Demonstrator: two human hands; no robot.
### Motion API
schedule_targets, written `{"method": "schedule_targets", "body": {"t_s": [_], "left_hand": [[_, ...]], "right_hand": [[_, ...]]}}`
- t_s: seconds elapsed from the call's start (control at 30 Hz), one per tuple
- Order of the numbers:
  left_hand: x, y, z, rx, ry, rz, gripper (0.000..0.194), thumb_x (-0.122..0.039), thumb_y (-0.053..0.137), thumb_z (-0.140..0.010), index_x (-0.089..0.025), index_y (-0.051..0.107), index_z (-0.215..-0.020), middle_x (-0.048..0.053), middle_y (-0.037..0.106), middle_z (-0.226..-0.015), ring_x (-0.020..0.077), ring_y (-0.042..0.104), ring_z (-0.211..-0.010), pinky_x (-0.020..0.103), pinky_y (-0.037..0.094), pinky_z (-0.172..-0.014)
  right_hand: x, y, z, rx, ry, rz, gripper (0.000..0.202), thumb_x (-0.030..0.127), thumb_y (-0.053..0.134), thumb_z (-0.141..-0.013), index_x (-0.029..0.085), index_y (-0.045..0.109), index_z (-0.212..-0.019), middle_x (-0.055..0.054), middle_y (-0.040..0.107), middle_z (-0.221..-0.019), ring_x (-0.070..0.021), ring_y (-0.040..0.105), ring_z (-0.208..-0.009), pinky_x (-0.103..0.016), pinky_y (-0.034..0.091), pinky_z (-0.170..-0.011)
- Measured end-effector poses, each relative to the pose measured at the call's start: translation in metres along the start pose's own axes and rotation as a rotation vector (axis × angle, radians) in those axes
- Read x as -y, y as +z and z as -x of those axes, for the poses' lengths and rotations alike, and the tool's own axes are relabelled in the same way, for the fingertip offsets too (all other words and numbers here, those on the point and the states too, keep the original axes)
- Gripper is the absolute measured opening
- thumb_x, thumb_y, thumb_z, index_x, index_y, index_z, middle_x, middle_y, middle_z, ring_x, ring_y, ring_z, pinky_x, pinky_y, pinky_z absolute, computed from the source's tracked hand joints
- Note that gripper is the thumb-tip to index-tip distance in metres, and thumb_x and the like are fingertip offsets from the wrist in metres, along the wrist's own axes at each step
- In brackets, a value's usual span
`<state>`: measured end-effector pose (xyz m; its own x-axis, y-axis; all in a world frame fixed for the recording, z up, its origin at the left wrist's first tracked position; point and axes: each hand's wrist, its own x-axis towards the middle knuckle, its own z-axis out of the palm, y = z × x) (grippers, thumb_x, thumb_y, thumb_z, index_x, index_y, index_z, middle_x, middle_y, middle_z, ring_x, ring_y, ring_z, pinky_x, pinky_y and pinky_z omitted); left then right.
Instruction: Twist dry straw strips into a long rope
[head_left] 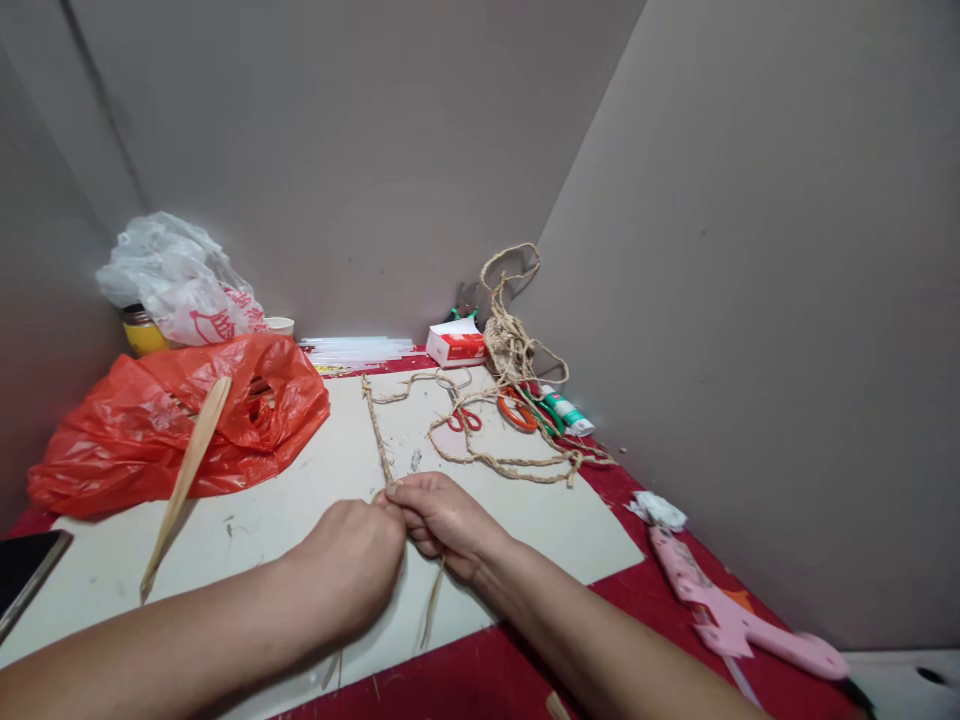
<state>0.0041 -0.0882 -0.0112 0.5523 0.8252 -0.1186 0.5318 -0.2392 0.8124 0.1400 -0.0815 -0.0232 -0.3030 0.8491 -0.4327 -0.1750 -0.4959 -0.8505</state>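
Observation:
A thin twisted straw cord (379, 435) runs from the far side of the white sheet (577, 535) down to my hands. My right hand (442, 515) pinches its near end between thumb and finger. Pressed against it, my left hand (360, 550) is closed on the same end, its fingertips mostly hidden. Loose strands (432, 600) hang below my right hand. Beyond, the cord bends right and joins a tangled heap of cord (511, 345) by the wall.
Left lie a red plastic bag (97, 430), a dried leaf strip (187, 480) and a dark flat device (30, 570). Scissors (465, 420), a red-white box (456, 345) and a green-white tube (568, 411) sit at the back. A pink glue gun (720, 605) rests at right.

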Motion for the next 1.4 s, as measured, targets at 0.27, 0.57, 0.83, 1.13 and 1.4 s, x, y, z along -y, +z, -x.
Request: {"method": "schedule_targets", "body": {"t_s": [0.27,0.57,0.83,1.13,1.4], "left_hand": [[-0.023,-0.049,0.0,0.256,0.012,-0.144,0.024,-0.027,0.047,-0.076,-0.019,0.048,-0.053,-0.002,0.044,-0.049,0.0106,0.034,-0.044,0.023,0.023,-0.044],[0.01,-0.029,-0.043,0.187,-0.197,0.773,0.022,-0.034,0.053,-0.077,-0.012,0.057,-0.073,0.003,0.058,-0.067,0.0087,0.049,-0.053,0.023,0.04,-0.058],[0.009,-0.031,-0.039,0.157,-0.244,0.493,0.021,-0.033,0.054,-0.078,-0.014,0.059,-0.072,-0.006,0.04,-0.048,0.0039,0.027,-0.037,0.019,0.018,-0.038],[0.017,-0.03,-0.043,0.206,-0.246,0.281,0.035,-0.049,0.054,-0.078,-0.015,0.054,-0.073,-0.007,0.035,-0.05,0.0045,0.026,-0.038,0.019,0.018,-0.037],[0.014,-0.023,-0.047,0.174,-0.245,0.249,0.039,-0.052,0.057,-0.074,-0.014,0.052,-0.066,-0.007,0.035,-0.052,0.0049,0.025,-0.043,0.02,0.015,-0.042]], "right_hand": [[0.01,-0.026,0.002,0.203,0.017,-0.129,0.02,0.029,0.064,-0.073,0.011,0.057,-0.076,0.013,0.024,-0.044,-0.0007,0.008,-0.038,-0.016,0.003,-0.035],[0.011,-0.037,-0.003,0.329,0.006,-0.132,0.023,0.033,0.064,-0.075,0.011,0.058,-0.074,0.012,0.023,-0.045,-0.0011,0.008,-0.038,-0.016,0.004,-0.035],[0.013,-0.04,-0.003,0.275,-0.011,0.062,0.02,0.034,0.056,-0.079,0.014,0.057,-0.075,0.011,0.026,-0.043,-0.0032,0.01,-0.036,-0.018,0.006,-0.034],[0.009,-0.036,0.001,-0.065,-0.429,0.979,0.022,0.023,0.045,-0.082,0.015,0.063,-0.071,-0.002,0.058,-0.066,-0.0107,0.046,-0.06,-0.022,0.03,-0.055],[0.02,-0.039,0.009,-0.195,-0.419,1.183,0.023,0.023,0.045,-0.08,0.015,0.065,-0.072,-0.006,0.063,-0.071,-0.0129,0.049,-0.062,-0.024,0.028,-0.055]]}}
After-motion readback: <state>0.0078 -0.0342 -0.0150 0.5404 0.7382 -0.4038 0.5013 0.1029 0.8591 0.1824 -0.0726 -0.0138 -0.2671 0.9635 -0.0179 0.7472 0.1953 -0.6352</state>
